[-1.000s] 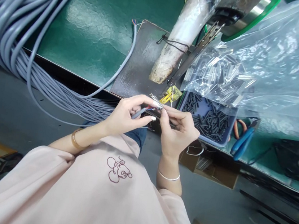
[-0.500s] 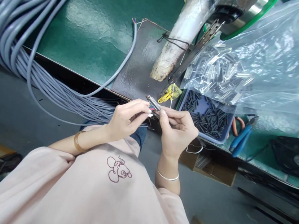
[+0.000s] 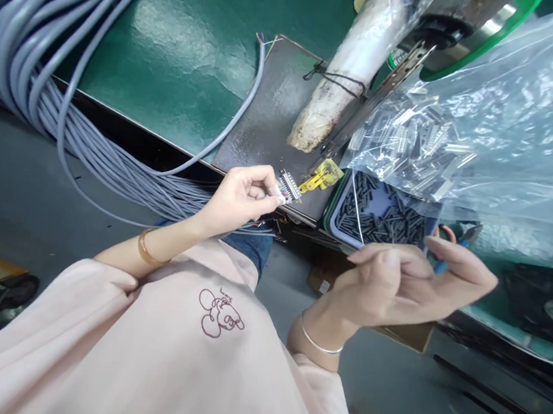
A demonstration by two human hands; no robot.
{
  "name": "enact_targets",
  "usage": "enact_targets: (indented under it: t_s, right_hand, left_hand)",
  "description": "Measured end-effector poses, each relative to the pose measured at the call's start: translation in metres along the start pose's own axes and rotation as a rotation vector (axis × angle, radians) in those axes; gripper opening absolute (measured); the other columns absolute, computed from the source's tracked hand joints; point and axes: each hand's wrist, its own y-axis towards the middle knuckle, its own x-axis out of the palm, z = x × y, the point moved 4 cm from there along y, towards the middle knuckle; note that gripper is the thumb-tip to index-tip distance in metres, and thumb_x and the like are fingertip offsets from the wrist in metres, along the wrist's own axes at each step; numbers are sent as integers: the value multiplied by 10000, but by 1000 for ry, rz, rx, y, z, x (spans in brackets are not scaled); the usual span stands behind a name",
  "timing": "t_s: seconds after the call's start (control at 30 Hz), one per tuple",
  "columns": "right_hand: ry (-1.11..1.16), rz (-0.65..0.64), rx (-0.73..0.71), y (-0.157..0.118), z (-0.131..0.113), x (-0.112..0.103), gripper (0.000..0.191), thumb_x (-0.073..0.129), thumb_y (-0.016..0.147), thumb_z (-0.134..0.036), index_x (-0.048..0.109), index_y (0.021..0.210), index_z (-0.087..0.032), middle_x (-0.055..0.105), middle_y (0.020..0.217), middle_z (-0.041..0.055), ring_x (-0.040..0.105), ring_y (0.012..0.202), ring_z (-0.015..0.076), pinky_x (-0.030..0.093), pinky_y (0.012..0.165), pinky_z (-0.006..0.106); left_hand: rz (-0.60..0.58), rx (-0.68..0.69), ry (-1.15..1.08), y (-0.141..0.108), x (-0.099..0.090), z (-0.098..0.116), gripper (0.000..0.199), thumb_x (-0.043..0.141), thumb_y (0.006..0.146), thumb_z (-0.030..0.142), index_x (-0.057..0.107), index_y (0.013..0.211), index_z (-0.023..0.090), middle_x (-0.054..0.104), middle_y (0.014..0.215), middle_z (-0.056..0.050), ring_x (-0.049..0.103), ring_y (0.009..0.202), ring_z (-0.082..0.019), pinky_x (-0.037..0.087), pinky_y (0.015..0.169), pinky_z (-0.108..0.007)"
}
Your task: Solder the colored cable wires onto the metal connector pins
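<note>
My left hand (image 3: 248, 193) pinches a D-sub connector (image 3: 290, 185) between thumb and fingertips, just above the front edge of the dark board. Small coloured wires show at its pin side, partly hidden by the fingers. My right hand (image 3: 398, 279) is raised in front of the parts tray, its fingers curled and slightly blurred. A thin pale strand of solder wire (image 3: 357, 210) runs down to its fingertips. A soldering iron (image 3: 351, 125) points down toward the yellow piece (image 3: 323, 176) beside the connector.
Grey cables (image 3: 36, 70) are heaped at left, one stripped end lying on the dark board (image 3: 262, 118). A blue tray (image 3: 341, 232) holds black sleeves. Clear bags (image 3: 425, 141) of metal connectors, a green-rimmed spool (image 3: 478, 44) and pliers (image 3: 467, 237) are at right.
My right hand has left the connector and moved right, with the pale strand now slanting after it. The left hand still holds the connector, which has turned a little.
</note>
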Motion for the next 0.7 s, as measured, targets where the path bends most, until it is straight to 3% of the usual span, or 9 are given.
enact_targets:
  t_s: [0.1, 0.2, 0.33, 0.7]
  right_hand:
    - [-91, -174, 70, -4, 4, 5, 339, 585, 990, -110, 626, 1294, -254, 750, 958, 1, 745, 724, 118, 575, 578, 183]
    - [-185, -267, 93, -13, 14, 14, 205, 662, 934, -80, 678, 1097, -203, 770, 991, 4, 766, 886, 134, 628, 809, 214]
    - [-117, -373, 81, -17, 25, 33, 102, 690, 900, -93, 622, 915, -168, 765, 1087, 56, 762, 967, 160, 638, 847, 256]
    - [-91, -329, 17, -4, 25, 43, 148, 672, 866, -65, 571, 840, -170, 769, 1057, 69, 765, 924, 149, 632, 827, 239]
  left_hand:
    - [-3, -31, -55, 4, -1, 2, 195, 695, 690, 142, 500, 676, 135, 548, 621, 16, 433, 402, -14, 318, 370, -130]
    - [29, -72, -92, 8, -1, 3, 206, 703, 683, 119, 498, 667, 133, 574, 640, 12, 437, 405, -4, 322, 375, -119]
    - [44, -69, -102, 14, 1, 4, 205, 708, 698, 109, 507, 667, 134, 561, 604, 22, 428, 404, -8, 342, 381, -121]
    - [83, 20, -67, 23, 2, 8, 195, 705, 707, 94, 516, 680, 134, 584, 637, 25, 436, 410, -2, 350, 369, -116]
